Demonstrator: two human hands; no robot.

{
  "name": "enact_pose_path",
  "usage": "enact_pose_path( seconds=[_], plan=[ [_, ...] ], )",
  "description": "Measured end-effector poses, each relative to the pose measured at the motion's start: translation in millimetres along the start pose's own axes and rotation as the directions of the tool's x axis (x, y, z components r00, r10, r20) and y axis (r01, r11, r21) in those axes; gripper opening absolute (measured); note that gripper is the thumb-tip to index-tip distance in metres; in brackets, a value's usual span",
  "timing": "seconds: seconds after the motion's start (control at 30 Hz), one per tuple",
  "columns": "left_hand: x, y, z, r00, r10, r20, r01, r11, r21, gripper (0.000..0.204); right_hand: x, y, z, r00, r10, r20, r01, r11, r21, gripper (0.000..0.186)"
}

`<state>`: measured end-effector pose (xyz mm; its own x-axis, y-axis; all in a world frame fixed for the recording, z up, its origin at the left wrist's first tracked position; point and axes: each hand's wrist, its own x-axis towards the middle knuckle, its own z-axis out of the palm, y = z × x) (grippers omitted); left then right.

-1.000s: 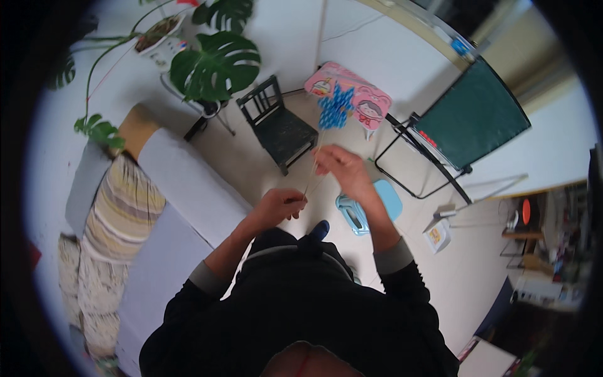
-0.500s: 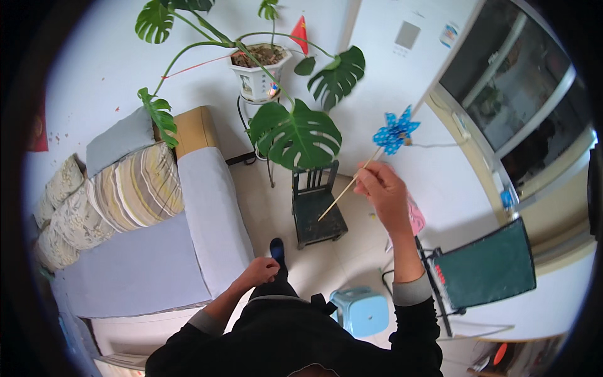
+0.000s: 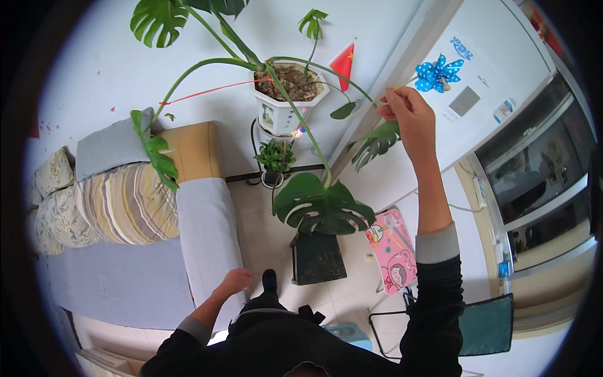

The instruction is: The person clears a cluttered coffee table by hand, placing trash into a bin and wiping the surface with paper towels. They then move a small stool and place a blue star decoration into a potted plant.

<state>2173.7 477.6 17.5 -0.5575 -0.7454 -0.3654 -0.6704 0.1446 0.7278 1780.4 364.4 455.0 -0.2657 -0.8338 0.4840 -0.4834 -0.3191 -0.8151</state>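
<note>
"Blue pinwheel with white dots (image 3: pixel 436 74) on a thin, pale stick (image 3: pixel 412 81): where now?"

"Held up, well away from the lap, toward the upper right of the view. Gripped by the right hand (image 3: pixel 412 116), thumb and fingertips pinched together, most of the stick hidden behind them."

"And the left hand (image 3: pixel 235 281)?"

"Low, near the arm of a long, grey, cloth-covered sofa (image 3: pixel 210 226), fingers curled inward. Too blurred to tell whether holding anything."

"Just changed?"

"A second ago, both hands at the stick, low before the body. Now off it with the left, and lifted high and forward with the right. Meaning: a one-handed hold, height and tilt left to the right hand alone."

"Farther out?"

"On the floor, a dark, square-seated wooden chair (image 3: pixel 319 261), partly covered in this view by a broad, split green leaf (image 3: pixel 323 208), and nearby a pink folding table with cartoon prints (image 3: pixel 394 254). Left of the right hand, a white, many-sided, ceramic-looking pot (image 3: pixel 282 116), near a small red flag (image 3: pixel 343 66)."

"Farthest?"

"Behind the pinwheel, a tall, smooth white panel (image 3: pixel 502 56); to the right, a dark-paned window (image 3: pixel 540 169)."
</note>
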Motion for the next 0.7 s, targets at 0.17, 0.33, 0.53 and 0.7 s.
enact_pose_path(
  seconds=[0.17,0.33,0.53,0.7],
  plan=[
    [-18,-53,-15,0.919,-0.391,-0.053,0.324,0.823,-0.466,0.020,71,59,60,1.000,-0.021,0.019,0.020,0.998,0.053,0.023],
    [-66,-105,15,0.812,-0.579,0.066,0.460,0.568,-0.682,0.013,115,102,109,0.997,-0.036,0.068,0.039,0.998,-0.041,0.027],
    [-119,-150,58,0.595,-0.769,0.234,0.579,0.207,-0.789,0.013,147,138,152,0.989,-0.041,0.140,0.060,0.989,-0.134,0.024],
    [-132,-155,62,0.573,-0.787,0.229,0.574,0.187,-0.797,0.016,157,152,176,0.982,-0.116,0.146,0.145,0.968,-0.206,0.023]
  ],
)
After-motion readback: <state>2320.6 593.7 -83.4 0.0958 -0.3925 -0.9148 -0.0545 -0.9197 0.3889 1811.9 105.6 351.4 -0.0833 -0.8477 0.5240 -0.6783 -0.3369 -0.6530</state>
